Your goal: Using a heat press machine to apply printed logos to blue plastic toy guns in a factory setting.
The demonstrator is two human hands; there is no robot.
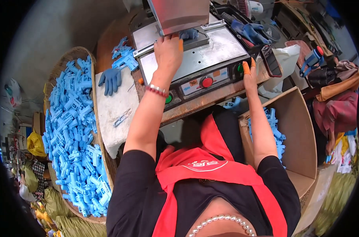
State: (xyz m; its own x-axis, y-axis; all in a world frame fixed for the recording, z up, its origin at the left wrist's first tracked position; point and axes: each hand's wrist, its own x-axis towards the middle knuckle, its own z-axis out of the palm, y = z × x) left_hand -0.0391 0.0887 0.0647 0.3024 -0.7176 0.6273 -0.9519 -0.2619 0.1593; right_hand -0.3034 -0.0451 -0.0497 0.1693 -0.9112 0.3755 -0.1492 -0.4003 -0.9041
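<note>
My left hand (168, 55) reaches to the metal fixture (203, 37) on the machine's plate, just below the raised steel head (181, 15). Its fingertips, one in an orange cover, are partly hidden there, so whether they hold anything cannot be seen. A dark blue bundle (189, 34) lies in the fixture beside them. At the machine's right front corner, my right hand (249, 75) rests beside a green button (240, 68), orange covers on its stretched fingers. Between my arms, the front panel carries a red button (206, 81); a second green button (168, 98) is near my left wrist.
A wicker basket (93, 79) heaped with blue plastic toy guns (74, 130) stands left. Several more (126, 59) lie on the wooden table. A blue glove (110, 81) lies on white cloth (108, 106). Right are a phone (271, 61) and a cardboard box (302, 130) holding blue parts.
</note>
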